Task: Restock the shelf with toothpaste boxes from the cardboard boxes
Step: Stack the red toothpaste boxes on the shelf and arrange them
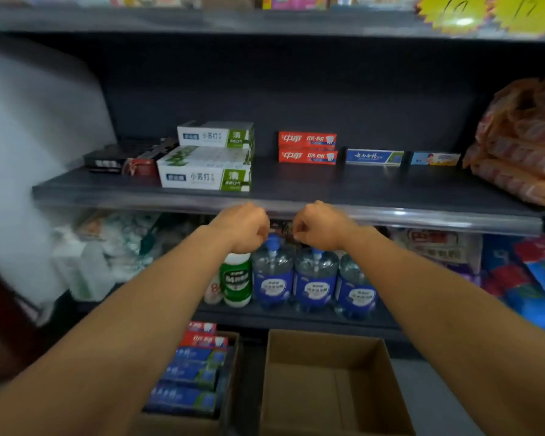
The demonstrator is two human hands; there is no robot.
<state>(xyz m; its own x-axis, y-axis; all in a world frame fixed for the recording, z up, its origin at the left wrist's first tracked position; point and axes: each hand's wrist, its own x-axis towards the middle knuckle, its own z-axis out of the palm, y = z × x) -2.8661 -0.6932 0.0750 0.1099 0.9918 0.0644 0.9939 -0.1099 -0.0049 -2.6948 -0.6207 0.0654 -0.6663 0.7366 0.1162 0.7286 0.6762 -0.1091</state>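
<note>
Bare left hand [244, 226] & right hand [318, 228] fisted below shelf [390, 212].

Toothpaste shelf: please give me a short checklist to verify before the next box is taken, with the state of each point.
1. Left hand holds nothing: ok, fingers curled, no box in it.
2. Right hand holds nothing: ok, also curled and without a box.
3. Stock left in the left cardboard box: ok, blue toothpaste boxes and red ones lie in it.
4. Stock in the right cardboard box: not ok, only bare cardboard shows.
5. Free room on the shelf: ok, bare surface in front of the red toothpaste boxes.
6. Room behind the white and green boxes: cannot tell, hidden.
</note>
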